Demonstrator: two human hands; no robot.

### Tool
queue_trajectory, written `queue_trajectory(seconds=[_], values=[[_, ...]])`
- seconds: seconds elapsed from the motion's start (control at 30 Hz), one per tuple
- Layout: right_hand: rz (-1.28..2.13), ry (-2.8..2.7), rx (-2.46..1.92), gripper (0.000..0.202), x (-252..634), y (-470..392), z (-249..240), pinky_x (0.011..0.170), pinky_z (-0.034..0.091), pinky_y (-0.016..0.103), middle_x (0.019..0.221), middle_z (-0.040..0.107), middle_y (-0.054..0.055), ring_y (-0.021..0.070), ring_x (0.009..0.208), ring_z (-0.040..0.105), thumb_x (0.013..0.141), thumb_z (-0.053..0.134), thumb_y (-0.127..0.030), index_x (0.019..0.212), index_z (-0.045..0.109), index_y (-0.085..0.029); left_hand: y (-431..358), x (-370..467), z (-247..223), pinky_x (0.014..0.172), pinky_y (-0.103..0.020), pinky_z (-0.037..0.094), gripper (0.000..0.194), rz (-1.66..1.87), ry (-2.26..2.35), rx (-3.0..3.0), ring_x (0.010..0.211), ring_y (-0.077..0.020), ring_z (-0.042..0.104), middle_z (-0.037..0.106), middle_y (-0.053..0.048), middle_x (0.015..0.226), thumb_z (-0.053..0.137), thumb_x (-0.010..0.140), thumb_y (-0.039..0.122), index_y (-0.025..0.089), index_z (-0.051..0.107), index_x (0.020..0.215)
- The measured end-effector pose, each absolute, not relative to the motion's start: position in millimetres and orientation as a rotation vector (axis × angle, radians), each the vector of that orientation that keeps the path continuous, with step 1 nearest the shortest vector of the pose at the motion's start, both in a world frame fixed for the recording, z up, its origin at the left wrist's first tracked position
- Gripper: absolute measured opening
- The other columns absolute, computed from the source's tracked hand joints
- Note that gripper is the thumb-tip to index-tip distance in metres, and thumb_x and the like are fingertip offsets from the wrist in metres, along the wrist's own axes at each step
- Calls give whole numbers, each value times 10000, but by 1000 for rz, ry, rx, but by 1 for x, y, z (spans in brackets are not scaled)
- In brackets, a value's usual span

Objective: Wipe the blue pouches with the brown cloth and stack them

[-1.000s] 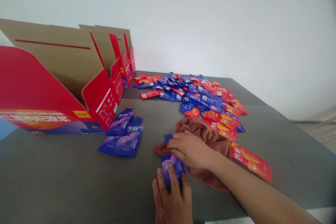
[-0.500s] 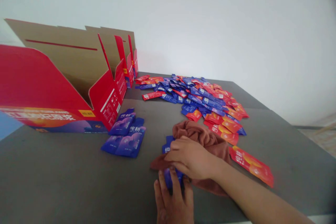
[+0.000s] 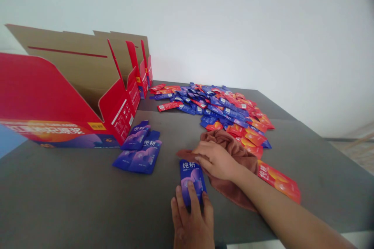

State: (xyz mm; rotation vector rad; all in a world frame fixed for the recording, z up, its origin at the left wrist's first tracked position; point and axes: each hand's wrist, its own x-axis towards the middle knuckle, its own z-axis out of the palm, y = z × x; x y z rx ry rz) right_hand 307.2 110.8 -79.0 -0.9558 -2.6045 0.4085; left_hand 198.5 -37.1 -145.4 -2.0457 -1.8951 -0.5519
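A blue pouch (image 3: 191,177) with white lettering and purple fruit print lies flat on the dark table. My left hand (image 3: 193,218) rests on its lower end with fingers spread, the thumb along the right edge. My right hand (image 3: 214,157) is closed on a brown cloth (image 3: 233,149); one corner of the cloth sticks out left, over the pouch's top end. The rest of the cloth lies bunched beneath and beyond my right hand. An orange-red pouch (image 3: 280,183) sits right of the cloth, partly hidden by it and my forearm.
Several more blue pouches (image 3: 143,155) lie overlapping to the left. Open red cardboard boxes (image 3: 52,93) stand in a row at the left. A heap of blue and orange-red pouches (image 3: 216,105) spreads across the back of the table (image 3: 87,202), before a white wall (image 3: 248,23).
My right hand has moved the cloth up and slightly right, off the blue pouch, whose printed front now shows. My left hand stays on the pouch's lower end.
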Motion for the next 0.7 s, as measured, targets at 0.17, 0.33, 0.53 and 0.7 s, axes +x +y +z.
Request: queue_trajectory(seconds=[0.17,0.33,0.53,0.7], values=[[489,-2752,-689,160,298,94,-73,772,333,293,875,587,33,164,843,510,915,470,-231,959,618,-190,-37,199,-146,836,-535,536,397,-556,-1901,-2052,1071,-429,564,645,-114,1157,793,632,334,293,688,1012],[355,-2848,-920,185,293,98,-75,775,315,305,903,590,30,170,877,518,935,454,-258,1002,622,-218,-37,197,-145,829,-529,538,391,-535,-1864,-2062,1081,-441,551,641,-130,1168,790,636,322,281,689,1012],[274,-2778,-1162,212,305,119,-81,787,318,301,891,591,48,175,905,524,954,422,-251,959,622,-181,-37,197,-140,827,-524,543,340,-510,-1895,-2085,1087,-439,544,640,-132,1174,782,650,292,277,704,981],[266,-2702,-1018,187,307,112,-78,752,308,301,855,574,39,167,835,505,939,442,-236,955,621,-181,-37,198,-137,836,-514,545,348,-530,-1913,-2069,1093,-437,539,635,-136,1182,785,645,299,275,707,983]])
